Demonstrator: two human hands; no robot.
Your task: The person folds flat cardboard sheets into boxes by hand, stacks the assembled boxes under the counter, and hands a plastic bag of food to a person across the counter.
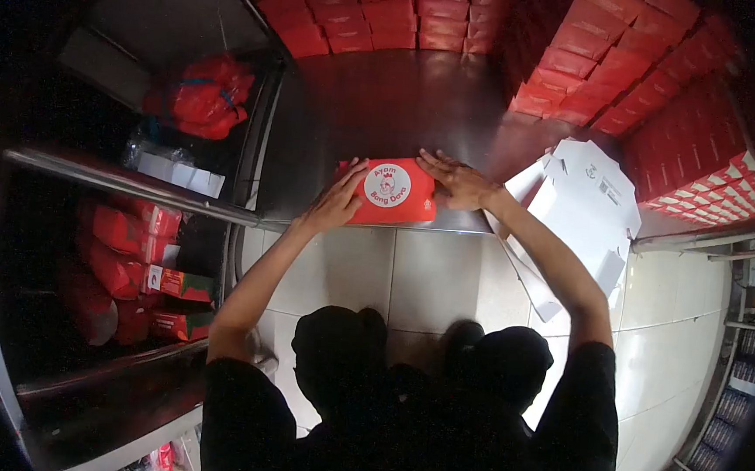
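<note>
A flat red cardboard food box (pixel 416 210) with a round white "Ayam Bang Dava" label lies at the front edge of the dark table, between my hands. My left hand (pixel 338 199) grips its left end, fingers along the side and thumb by the label. At the right end, my right hand (pixel 462 184) holds the far corner, its fingers reaching over the back edge. White unfolded box blanks (pixel 585 211) lie under and beside my right forearm, partly past the table's front edge.
Stacked red boxes (pixel 367 12) line the back of the dark table (pixel 378 96), with taller stacks (pixel 596 54) on the right. On the left, a shelf (pixel 136 185) holds red bundles (pixel 203 96) and red packages (pixel 124 231). A rack (pixel 734 400) stands at far right.
</note>
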